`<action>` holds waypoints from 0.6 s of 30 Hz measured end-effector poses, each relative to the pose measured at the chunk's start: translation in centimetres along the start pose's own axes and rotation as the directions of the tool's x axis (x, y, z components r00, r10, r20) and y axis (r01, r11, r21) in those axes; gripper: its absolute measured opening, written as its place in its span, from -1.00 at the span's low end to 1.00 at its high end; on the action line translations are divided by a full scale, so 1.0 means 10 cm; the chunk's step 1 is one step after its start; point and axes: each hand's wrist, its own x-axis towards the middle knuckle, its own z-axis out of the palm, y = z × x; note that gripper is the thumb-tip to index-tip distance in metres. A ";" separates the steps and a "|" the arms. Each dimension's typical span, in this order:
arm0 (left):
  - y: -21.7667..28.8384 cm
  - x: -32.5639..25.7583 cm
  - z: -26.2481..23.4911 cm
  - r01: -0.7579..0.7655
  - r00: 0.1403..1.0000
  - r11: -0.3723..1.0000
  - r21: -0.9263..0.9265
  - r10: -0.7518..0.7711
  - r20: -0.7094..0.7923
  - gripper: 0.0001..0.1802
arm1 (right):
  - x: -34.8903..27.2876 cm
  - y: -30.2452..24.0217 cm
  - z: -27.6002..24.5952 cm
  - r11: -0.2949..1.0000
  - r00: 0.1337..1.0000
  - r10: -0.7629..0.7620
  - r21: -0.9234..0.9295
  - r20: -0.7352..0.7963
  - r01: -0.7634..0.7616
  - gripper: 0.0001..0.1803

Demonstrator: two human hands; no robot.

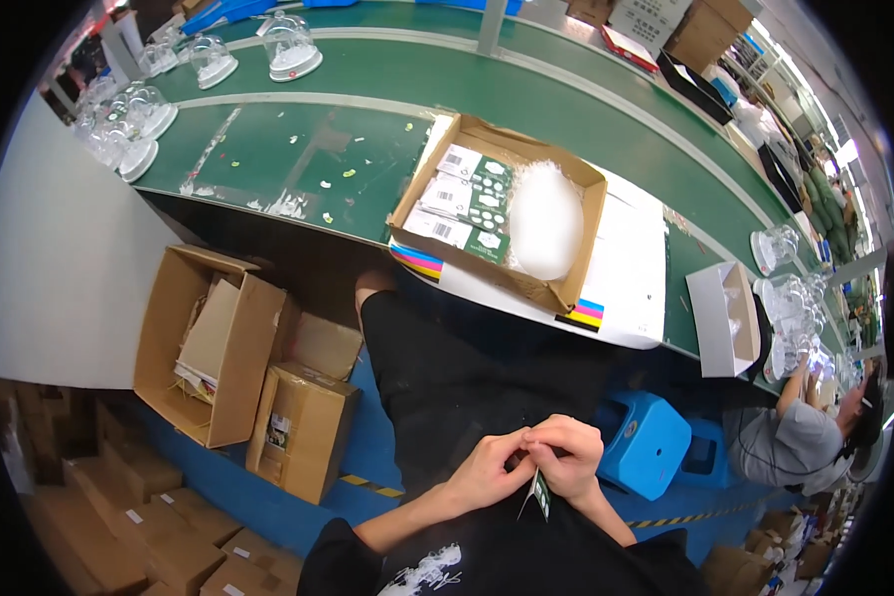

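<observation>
Close together above my lap, my left hand (491, 469) and my right hand (567, 455) have their fingers pinched and their fingertips meeting. A small green and white card (538, 497) hangs below the fingers, held between the two hands. What else the fingertips pinch is too small to make out. On the table in front lies a shallow cardboard box (479, 260). It holds stacks of green and white printed cards (452, 196) on its left side and a bright white oval mass (548, 221) on its right.
The green workbench (298, 149) carries paper scraps and white sheets (628, 263). Clear domes on white bases (293, 48) stand at the far left and right. A white box (722, 320) sits at the right edge. Cartons (303, 427), a blue stool (648, 444) and a co-worker (795, 437) are nearby.
</observation>
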 end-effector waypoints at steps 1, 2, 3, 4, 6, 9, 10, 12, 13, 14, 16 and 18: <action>0.00 0.07 -0.03 -0.013 1.000 1.000 0.002 0.013 -0.011 -0.85 | 0.06 0.04 -0.02 1.000 1.000 -0.014 0.000 0.010 0.014 -0.89; 0.00 0.06 -0.04 0.004 1.000 1.000 0.018 -0.005 0.010 -0.84 | 0.05 0.05 -0.02 1.000 1.000 -0.006 0.005 0.004 0.006 -0.89; 0.00 0.06 -0.05 0.023 0.999 0.999 0.033 -0.024 0.031 -0.84 | 0.04 0.06 -0.03 1.000 1.000 0.004 0.011 -0.002 -0.004 -0.88; 0.00 0.08 -0.06 -0.002 1.000 0.998 0.055 0.001 0.028 -0.83 | 0.06 0.07 -0.03 1.000 1.000 -0.012 0.024 -0.004 0.013 -0.88; 0.05 0.12 -0.05 -0.040 0.999 0.997 0.072 0.039 0.018 -0.83 | 0.06 0.08 -0.07 1.000 1.000 -0.014 0.023 0.007 0.014 -0.88; 0.07 0.15 -0.02 -0.085 0.996 0.991 0.106 0.080 0.047 -0.78 | 0.04 0.08 -0.12 1.000 1.000 -0.008 0.025 0.004 0.008 -0.89; 0.03 0.15 0.03 -0.092 0.995 0.991 0.093 0.088 0.042 -0.77 | 0.02 0.09 -0.14 1.000 1.000 -0.009 0.013 -0.007 0.010 -0.89; 0.01 0.14 0.08 -0.073 0.996 0.995 0.068 0.070 0.047 -0.76 | -0.02 0.12 -0.17 1.000 1.000 -0.008 0.003 -0.029 0.008 -0.89; 0.01 0.13 0.10 -0.072 0.997 0.995 0.073 0.069 0.038 -0.76 | -0.02 0.13 -0.17 1.000 1.000 -0.011 0.010 -0.023 0.011 -0.89; 0.04 0.12 0.13 -0.050 0.998 0.997 0.063 0.049 0.025 -0.78 | -0.05 0.13 -0.19 1.000 1.000 -0.001 0.024 -0.024 0.002 -0.89; 0.05 0.09 0.17 -0.029 1.000 0.998 0.054 0.028 0.005 -0.81 | -0.09 0.13 -0.20 0.999 1.000 0.006 0.043 -0.019 -0.006 -0.89; 0.04 0.08 0.21 -0.033 0.999 0.996 0.082 0.032 0.011 -0.79 | -0.13 0.14 -0.22 0.998 0.999 0.020 0.058 -0.027 -0.019 -0.90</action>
